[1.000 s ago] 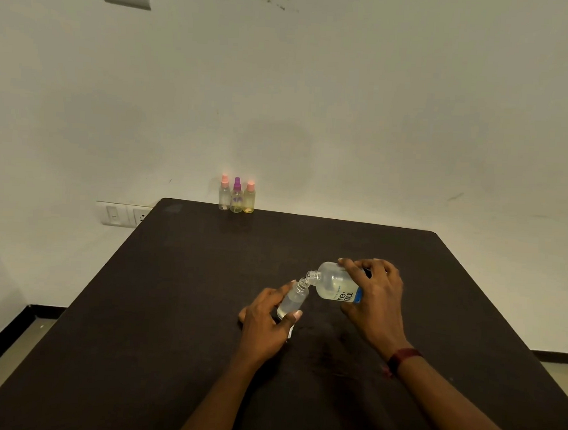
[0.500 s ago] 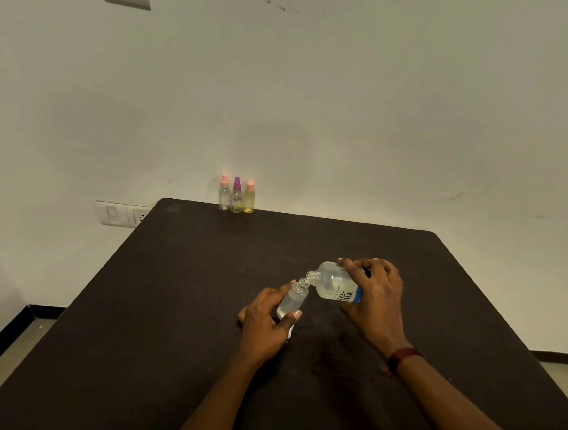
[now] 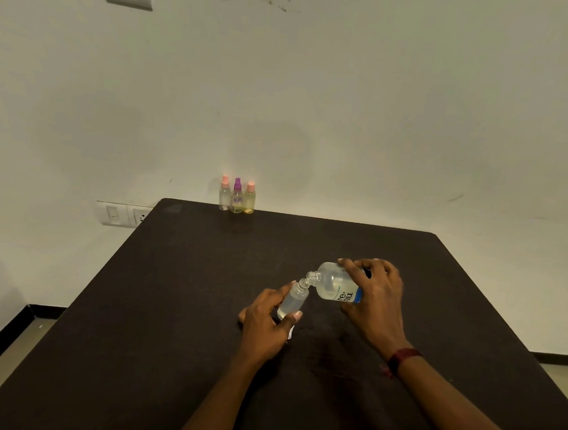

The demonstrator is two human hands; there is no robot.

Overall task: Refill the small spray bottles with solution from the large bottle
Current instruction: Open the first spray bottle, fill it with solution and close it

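My left hand (image 3: 264, 326) grips a small clear spray bottle (image 3: 293, 300) with no cap, tilted to the right above the dark table (image 3: 170, 307). My right hand (image 3: 375, 298) holds the large clear bottle (image 3: 333, 282) with a blue-and-white label, tipped on its side with its mouth touching the small bottle's threaded neck. Clear liquid shows inside both bottles. A small white object peeks out under my left hand; I cannot tell what it is.
Three small capped spray bottles stand in a row at the table's far edge against the wall: pink-capped (image 3: 224, 194), purple-capped (image 3: 237, 197) and pink-capped (image 3: 249, 198). A wall socket (image 3: 123, 214) sits left of the table. A red band circles my right wrist.
The large bottle's rear end has tipped slightly higher in my right hand. Both hands and the small bottle stay in place.
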